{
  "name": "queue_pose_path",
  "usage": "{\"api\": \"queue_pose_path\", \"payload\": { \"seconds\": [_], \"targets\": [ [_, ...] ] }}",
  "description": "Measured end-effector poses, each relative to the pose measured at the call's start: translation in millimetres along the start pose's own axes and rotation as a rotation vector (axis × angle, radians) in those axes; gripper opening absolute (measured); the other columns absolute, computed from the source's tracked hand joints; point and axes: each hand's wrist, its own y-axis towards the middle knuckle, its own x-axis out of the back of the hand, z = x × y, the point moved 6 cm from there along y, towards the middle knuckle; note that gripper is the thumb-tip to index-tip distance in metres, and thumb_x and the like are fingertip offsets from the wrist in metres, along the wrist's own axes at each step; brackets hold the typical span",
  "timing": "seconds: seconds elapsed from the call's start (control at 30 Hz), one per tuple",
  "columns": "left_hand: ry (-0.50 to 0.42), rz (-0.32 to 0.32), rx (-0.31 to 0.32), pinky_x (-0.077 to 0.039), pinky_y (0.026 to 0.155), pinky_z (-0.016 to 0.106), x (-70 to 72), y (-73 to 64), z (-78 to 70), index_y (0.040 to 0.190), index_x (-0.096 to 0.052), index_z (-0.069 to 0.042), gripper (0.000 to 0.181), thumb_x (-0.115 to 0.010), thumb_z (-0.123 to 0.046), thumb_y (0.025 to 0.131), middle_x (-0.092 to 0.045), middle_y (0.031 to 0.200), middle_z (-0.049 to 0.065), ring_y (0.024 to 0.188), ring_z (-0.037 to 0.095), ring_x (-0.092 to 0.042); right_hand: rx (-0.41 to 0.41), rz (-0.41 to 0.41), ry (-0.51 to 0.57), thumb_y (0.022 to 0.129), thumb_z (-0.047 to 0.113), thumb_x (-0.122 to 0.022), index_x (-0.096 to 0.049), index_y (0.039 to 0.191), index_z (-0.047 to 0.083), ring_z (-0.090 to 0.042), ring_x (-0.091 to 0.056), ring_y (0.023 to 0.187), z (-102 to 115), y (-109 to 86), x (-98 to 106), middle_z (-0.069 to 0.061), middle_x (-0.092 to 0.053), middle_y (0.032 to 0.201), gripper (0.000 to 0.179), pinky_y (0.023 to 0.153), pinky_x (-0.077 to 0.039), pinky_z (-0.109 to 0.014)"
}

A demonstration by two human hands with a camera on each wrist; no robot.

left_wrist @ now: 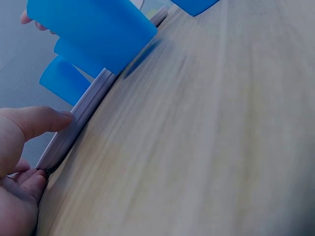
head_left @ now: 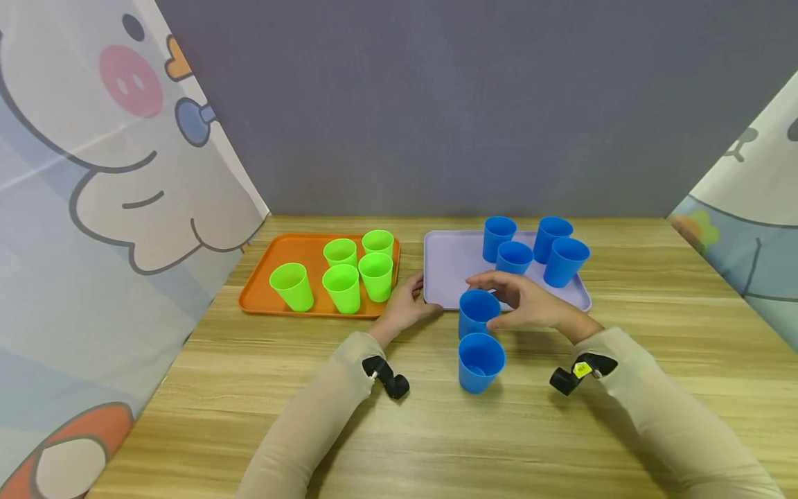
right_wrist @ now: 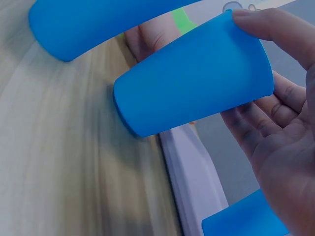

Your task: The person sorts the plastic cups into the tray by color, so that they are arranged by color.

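Note:
My right hand (head_left: 530,303) grips a blue plastic cup (head_left: 476,319) near its rim. In the right wrist view the thumb lies on one side of this cup (right_wrist: 192,78) and the fingers on the other. The cup is upright, close over the wood just in front of the lilac tray (head_left: 451,267). My left hand (head_left: 402,306) holds that tray's front left corner, its thumb on the rim in the left wrist view. A second blue cup (head_left: 477,374) stands on the table nearer to me. Several blue cups (head_left: 566,263) stand on the tray's right part.
To the left lies an orange tray (head_left: 262,284) carrying several green cups (head_left: 341,287). A grey panel (head_left: 436,111) rises behind the wooden table (head_left: 436,443). Printed cartoon cloths (head_left: 75,277) hang at both sides.

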Motion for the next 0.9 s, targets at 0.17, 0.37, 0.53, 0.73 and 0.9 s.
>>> {"api": "queue_pose_path", "payload": {
  "seconds": [0.17,0.37,0.53,0.73,0.9],
  "targets": [
    [-0.006,0.001,0.0,-0.04,0.11,0.042,0.0,1.3,1.0,0.146,-0.043,0.004,0.079,-0.083,-0.005,0.079,-0.05,0.141,0.022,0.128,0.034,-0.051,0.036,-0.02,-0.02,0.083,-0.005,-0.075,-0.044,0.14,-0.01,-0.007,-0.051,0.127,4.6,5.9,4.0,0.006,-0.054,0.14,0.065,0.105,-0.04,-0.021],
    [-0.014,-0.001,-0.006,-0.04,0.11,0.041,0.2,0.7,-0.6,0.146,-0.043,0.005,0.081,-0.084,-0.003,0.077,-0.05,0.142,0.023,0.129,0.035,-0.05,0.014,-0.103,-0.04,0.082,-0.006,-0.077,-0.047,0.138,-0.009,-0.009,-0.053,0.124,7.4,15.6,11.0,-0.017,-0.056,0.137,0.064,0.104,-0.04,-0.02],
    [-0.021,-0.004,-0.011,-0.04,0.11,0.042,0.4,-0.1,-2.2,0.146,-0.043,0.006,0.08,-0.084,-0.003,0.077,-0.049,0.142,0.024,0.129,0.035,-0.05,-0.081,-0.21,-0.04,0.081,-0.005,-0.078,-0.048,0.14,-0.007,-0.02,-0.053,0.126,6.8,26.0,18.8,-0.024,-0.052,0.139,0.066,0.106,-0.042,-0.027],
    [-0.014,-0.003,-0.007,-0.04,0.11,0.043,0.6,-1.4,-2.8,0.145,-0.044,0.005,0.078,-0.083,-0.004,0.078,-0.051,0.14,0.023,0.127,0.035,-0.051,-0.183,-0.332,-0.064,0.083,0.003,-0.079,-0.05,0.141,-0.001,-0.033,-0.046,0.131,5.7,40.7,27.2,-0.018,-0.051,0.143,0.065,0.113,-0.034,-0.051],
    [-0.005,-0.003,-0.015,-0.041,0.109,0.043,0.5,-2.0,-3.1,0.145,-0.043,0.006,0.078,-0.083,-0.004,0.078,-0.051,0.139,0.023,0.127,0.035,-0.052,-0.246,-0.396,-0.062,0.084,0.011,-0.081,-0.05,0.142,0.003,-0.033,-0.046,0.13,0.9,51.0,32.8,-0.015,-0.052,0.143,0.066,0.111,-0.035,-0.052]
  ]
}}
